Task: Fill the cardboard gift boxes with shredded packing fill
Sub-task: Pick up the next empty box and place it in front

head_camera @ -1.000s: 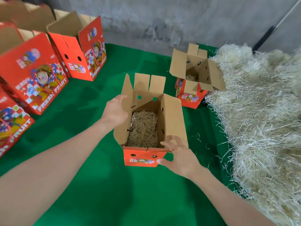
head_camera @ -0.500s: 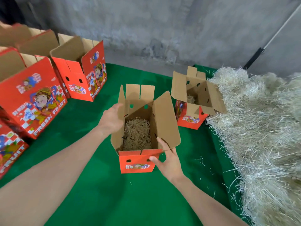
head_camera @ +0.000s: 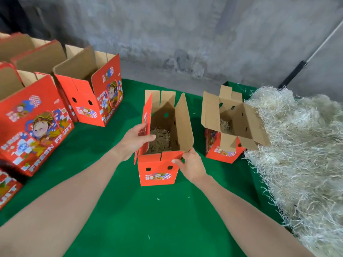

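On the green cloth (head_camera: 130,210) before me, my left hand (head_camera: 136,140) grips the red box (head_camera: 157,172) by its left flap, my right hand (head_camera: 192,166) pinches its near right corner, and shredded fill (head_camera: 160,140) lies at its bottom.

Red gift box (head_camera: 157,171) upright, flaps open, on the green cloth; tan shredded fill (head_camera: 160,140) inside (perhaps half-full); pale fill heap (head_camera: 300,145) at right.
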### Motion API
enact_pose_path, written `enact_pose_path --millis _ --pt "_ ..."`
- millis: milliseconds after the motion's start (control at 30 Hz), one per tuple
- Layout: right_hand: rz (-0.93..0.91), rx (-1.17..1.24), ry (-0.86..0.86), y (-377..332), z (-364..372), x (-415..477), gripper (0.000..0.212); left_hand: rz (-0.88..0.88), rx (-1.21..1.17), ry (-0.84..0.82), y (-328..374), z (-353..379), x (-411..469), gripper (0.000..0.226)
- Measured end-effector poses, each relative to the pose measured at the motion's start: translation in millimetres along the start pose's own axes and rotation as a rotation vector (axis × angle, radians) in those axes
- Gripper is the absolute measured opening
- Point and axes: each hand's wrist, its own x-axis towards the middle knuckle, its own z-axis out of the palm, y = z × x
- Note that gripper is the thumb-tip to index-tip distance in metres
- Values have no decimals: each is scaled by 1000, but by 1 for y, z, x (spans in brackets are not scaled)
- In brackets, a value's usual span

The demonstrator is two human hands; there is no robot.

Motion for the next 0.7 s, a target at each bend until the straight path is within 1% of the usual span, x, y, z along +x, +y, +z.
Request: enact_pose_path --millis 67,167,267,333,400,467,533,600,667,700 --pt "-2 -17 34 1 -4 22 34 -27 -23 69 1 5 17 64" --pt "4 -29 57 3 -9 54 32 -181 -96 199 1 16 39 68" --pt "22 -84 82 14 -16 81 35 -162 -117 223 1 31 58 55" --pt "16 -104 53 28 -20 96 40 -151 -31 245 8 40 71 46" --pt "-22 -139 3 41 -24 109 43 -157 19 257 19 45 84 44" --pt "-28 -196 -42 51 -27 121 46 -151 21 230 29 48 97 44" --pt "-16 -245 -46 57 -31 128 48 -134 26 180 33 50 106 44" --pt "-70 -311 23 63 -31 126 48 -120 -12 115 34 51 112 43" --pt "-165 -424 110 70 -32 119 47 -128 -114 32 33 54 117 44" --pt "-175 -454 134 76 -34 114 48 -131 -172 -25 33 58 117 44"
